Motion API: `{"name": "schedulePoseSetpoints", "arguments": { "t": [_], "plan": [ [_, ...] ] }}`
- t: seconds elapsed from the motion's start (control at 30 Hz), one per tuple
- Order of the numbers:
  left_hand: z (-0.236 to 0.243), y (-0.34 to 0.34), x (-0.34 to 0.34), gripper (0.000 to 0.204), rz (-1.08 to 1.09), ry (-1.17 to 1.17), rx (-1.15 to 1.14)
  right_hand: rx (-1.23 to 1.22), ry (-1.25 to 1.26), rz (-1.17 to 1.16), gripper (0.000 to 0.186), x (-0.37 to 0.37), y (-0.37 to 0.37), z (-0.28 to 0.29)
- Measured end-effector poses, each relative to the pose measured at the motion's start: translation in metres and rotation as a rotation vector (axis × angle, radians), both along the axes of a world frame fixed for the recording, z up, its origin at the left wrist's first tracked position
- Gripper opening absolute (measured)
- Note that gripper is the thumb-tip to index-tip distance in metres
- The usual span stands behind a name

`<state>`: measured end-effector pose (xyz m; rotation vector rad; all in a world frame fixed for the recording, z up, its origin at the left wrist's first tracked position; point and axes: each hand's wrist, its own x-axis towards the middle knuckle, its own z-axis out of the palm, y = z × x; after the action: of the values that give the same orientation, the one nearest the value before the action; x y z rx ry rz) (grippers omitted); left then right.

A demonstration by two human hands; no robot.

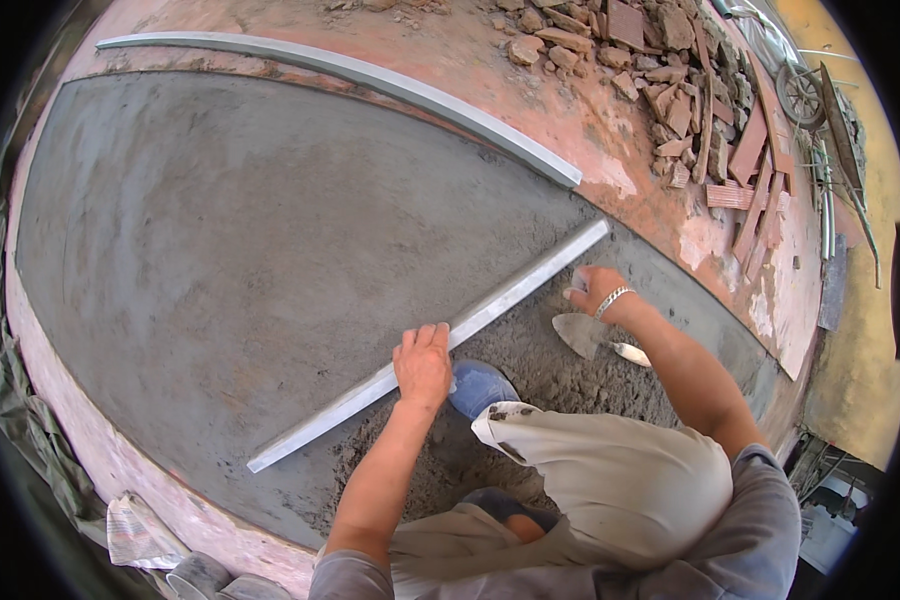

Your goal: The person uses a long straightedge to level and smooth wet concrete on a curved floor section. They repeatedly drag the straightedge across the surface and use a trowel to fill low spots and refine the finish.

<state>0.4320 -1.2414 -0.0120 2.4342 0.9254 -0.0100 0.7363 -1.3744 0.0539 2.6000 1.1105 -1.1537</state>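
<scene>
Straightedge (430, 345) on wet screed, under 2 hands

Straightedges: two are lying here, one pale bar (430, 347) across the wet mortar and one grey bar (370, 75) farther off.
Hands: two are resting on the pale bar, left hand (422, 365) and right hand (598, 290).
Trowels: one (595, 335).
Blue shoes: one is showing clearly (480, 387).
Wheelbarrows: one (820, 110).
Rubble piles: one (660, 70).
</scene>
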Motion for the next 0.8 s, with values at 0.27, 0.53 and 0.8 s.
{"name": "schedulePoseSetpoints", "arguments": {
  "t": [0.27,0.53,0.8],
  "plan": [
    [0.017,0.04,0.002,0.033,-0.092,-0.101,0.081,0.516,-0.151,0.32,0.052,-0.032,0.036,-0.006],
    [0.039,0.154,0.012,0.026,-0.006,0.027,0.213,0.639,-0.109,0.481,0.058,-0.058,0.105,-0.055],
    [0.105,0.144,-0.119,0.04,0.325,-0.103,0.155,0.771,-0.28,0.361,0.047,-0.037,0.239,-0.121]
  ]
}}
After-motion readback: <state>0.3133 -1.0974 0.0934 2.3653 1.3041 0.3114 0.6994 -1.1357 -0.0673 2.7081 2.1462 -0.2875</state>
